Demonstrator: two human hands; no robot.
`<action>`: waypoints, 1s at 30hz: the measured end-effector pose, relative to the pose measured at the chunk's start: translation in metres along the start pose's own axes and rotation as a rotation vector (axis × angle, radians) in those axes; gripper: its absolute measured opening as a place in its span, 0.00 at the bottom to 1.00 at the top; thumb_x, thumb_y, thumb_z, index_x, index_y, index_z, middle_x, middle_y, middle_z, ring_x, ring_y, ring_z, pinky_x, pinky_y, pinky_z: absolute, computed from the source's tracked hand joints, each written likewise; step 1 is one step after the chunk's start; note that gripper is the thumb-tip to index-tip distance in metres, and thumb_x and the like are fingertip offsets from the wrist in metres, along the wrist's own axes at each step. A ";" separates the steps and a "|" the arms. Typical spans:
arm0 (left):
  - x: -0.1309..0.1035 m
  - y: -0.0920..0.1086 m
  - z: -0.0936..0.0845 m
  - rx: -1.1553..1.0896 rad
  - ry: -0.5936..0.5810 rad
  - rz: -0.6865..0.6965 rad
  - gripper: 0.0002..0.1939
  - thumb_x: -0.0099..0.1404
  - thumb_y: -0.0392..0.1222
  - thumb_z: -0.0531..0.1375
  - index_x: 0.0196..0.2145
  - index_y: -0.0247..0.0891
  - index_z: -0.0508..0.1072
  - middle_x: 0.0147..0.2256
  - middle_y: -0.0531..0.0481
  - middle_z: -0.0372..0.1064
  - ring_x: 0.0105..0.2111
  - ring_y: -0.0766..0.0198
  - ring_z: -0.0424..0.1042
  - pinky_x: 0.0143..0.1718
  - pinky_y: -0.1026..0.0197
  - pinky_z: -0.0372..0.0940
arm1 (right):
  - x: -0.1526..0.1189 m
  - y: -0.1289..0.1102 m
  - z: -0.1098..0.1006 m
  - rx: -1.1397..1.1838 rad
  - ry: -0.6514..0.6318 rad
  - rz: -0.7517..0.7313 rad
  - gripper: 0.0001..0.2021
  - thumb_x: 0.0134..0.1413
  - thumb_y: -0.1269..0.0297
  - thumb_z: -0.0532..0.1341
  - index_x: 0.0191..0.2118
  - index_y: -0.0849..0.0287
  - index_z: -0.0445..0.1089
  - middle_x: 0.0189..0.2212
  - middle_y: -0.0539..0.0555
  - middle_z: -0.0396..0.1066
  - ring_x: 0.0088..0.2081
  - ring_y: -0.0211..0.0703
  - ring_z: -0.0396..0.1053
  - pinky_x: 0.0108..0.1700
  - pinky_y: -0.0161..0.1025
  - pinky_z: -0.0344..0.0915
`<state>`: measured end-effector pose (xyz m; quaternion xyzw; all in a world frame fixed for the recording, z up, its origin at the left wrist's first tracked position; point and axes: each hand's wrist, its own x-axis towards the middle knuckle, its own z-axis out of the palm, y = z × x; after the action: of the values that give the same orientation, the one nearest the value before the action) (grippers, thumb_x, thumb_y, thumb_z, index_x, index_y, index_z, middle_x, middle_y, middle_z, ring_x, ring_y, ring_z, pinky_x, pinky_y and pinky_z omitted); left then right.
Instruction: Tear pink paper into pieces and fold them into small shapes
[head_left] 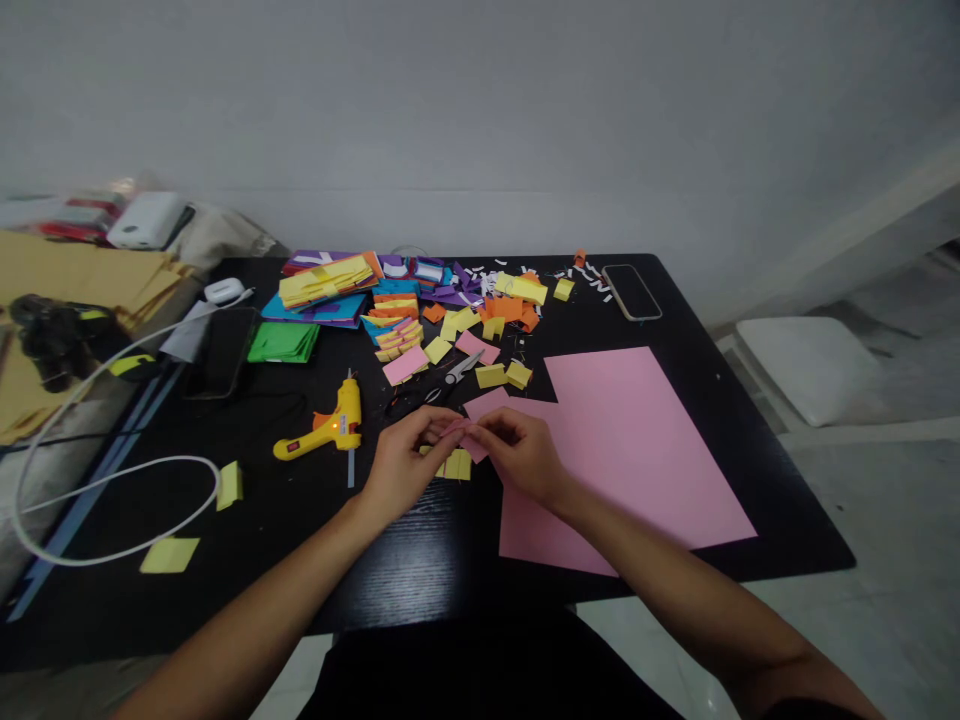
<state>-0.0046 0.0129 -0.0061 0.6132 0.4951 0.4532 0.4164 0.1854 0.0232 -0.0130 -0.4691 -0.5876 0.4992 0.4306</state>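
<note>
Between both hands, over the middle of the black table, is a small piece of pink paper (460, 427). My left hand (409, 455) pinches its left side, and my right hand (523, 452) pinches the right side. Just below the fingers lie folded yellow paper pieces (456, 465), partly covered. A large pink sheet (637, 450), with a corner cut out, lies under and beyond my right wrist. Scissors (450, 378) with dark handles rest slightly open past the hands. Left of them is a yellow glue gun (334, 425) with a lit orange light.
Stacked coloured papers (322, 290), green paper (283, 342) and loose scraps (517, 310) fill the back. One phone (632, 292) lies back right, another (221, 350) at left. A white cable (120, 460) loops across the left side. A white stool (802, 365) stands at right.
</note>
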 end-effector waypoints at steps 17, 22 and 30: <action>0.025 -0.003 -0.008 0.956 0.005 0.265 0.19 0.71 0.41 0.60 0.57 0.30 0.72 0.57 0.30 0.72 0.58 0.38 0.69 0.56 0.40 0.64 | 0.056 -0.018 -0.060 -0.032 0.231 0.055 0.16 0.45 0.51 0.76 0.35 0.57 0.78 0.31 0.54 0.80 0.33 0.46 0.77 0.37 0.44 0.77; 0.028 -0.009 -0.005 1.028 -0.028 0.211 0.22 0.70 0.42 0.62 0.58 0.29 0.71 0.56 0.28 0.72 0.57 0.36 0.70 0.55 0.40 0.64 | 0.093 -0.019 -0.073 -0.055 0.192 0.150 0.15 0.38 0.57 0.78 0.30 0.59 0.77 0.27 0.53 0.79 0.27 0.43 0.74 0.33 0.42 0.76; 0.031 -0.012 -0.007 1.030 -0.013 0.171 0.17 0.71 0.37 0.59 0.56 0.35 0.74 0.49 0.34 0.75 0.51 0.42 0.72 0.50 0.45 0.64 | 0.129 0.000 -0.065 -0.088 0.210 0.211 0.10 0.37 0.67 0.77 0.25 0.59 0.76 0.19 0.50 0.75 0.22 0.40 0.73 0.31 0.40 0.76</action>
<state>-0.0109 0.0462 -0.0118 0.7796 0.5995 0.1795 0.0254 0.2248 0.1614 0.0005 -0.5964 -0.5080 0.4636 0.4138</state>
